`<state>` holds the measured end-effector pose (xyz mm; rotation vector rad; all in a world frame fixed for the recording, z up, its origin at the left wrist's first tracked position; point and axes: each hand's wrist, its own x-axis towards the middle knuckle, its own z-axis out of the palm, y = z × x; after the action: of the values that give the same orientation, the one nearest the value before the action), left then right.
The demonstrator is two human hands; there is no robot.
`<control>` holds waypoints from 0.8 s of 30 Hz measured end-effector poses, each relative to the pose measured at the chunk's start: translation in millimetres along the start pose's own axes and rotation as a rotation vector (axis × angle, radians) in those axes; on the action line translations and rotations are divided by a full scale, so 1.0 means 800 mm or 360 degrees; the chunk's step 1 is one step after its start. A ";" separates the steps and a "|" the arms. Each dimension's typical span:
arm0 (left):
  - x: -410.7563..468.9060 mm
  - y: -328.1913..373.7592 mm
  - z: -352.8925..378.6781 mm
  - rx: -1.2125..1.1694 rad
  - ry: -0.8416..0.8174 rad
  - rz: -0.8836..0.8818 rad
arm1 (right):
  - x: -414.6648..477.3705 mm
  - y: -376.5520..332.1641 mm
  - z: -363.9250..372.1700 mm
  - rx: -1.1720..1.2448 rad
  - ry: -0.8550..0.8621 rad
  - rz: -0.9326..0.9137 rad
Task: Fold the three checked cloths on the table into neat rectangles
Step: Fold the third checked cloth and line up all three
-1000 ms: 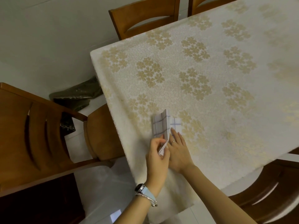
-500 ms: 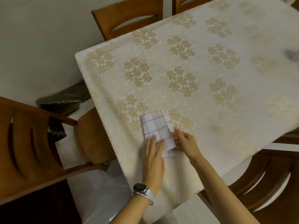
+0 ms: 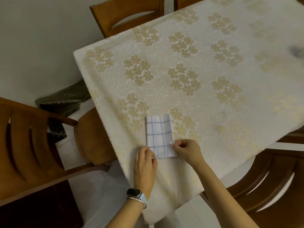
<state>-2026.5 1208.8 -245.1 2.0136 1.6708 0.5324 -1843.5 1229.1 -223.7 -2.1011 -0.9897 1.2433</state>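
Note:
A white cloth with thin blue checks (image 3: 159,134) lies folded into a narrow rectangle near the front corner of the table (image 3: 205,79). My left hand (image 3: 145,163) pinches the cloth's near left corner. My right hand (image 3: 187,151) pinches its near right edge with curled fingers. The cloth lies flat on the floral tablecloth. At the far right edge of the view there is a blurred grey shape (image 3: 296,51); I cannot tell what it is. No other checked cloth shows clearly.
Wooden chairs surround the table: one at the left (image 3: 32,145), one at the back (image 3: 128,15), one at the lower right (image 3: 271,186). A dark bag (image 3: 62,101) lies on the floor by the table's left side. The tablecloth hangs over the near corner.
The raised half of the cloth was laid down flat, making a narrow rectangle. My hands moved from pressing its surface to pinching its near corners. The camera shifted, so the table sits more to the left.

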 end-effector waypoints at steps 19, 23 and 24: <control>0.072 -0.008 0.006 0.0398 -0.0177 0.0465 | -0.002 0.007 0.018 -0.0146 0.0199 -0.0272; 0.083 -0.028 0.012 0.0716 -0.0400 0.0454 | -0.003 0.012 0.020 -0.0225 0.0196 -0.0341; 0.082 -0.033 0.011 0.0759 -0.0450 0.0464 | -0.003 0.012 0.020 -0.0315 0.0201 -0.0372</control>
<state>-2030.7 1276.1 -268.1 2.5514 1.4332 -0.0785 -1855.4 1222.2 -237.1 -2.1064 -1.3019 0.9188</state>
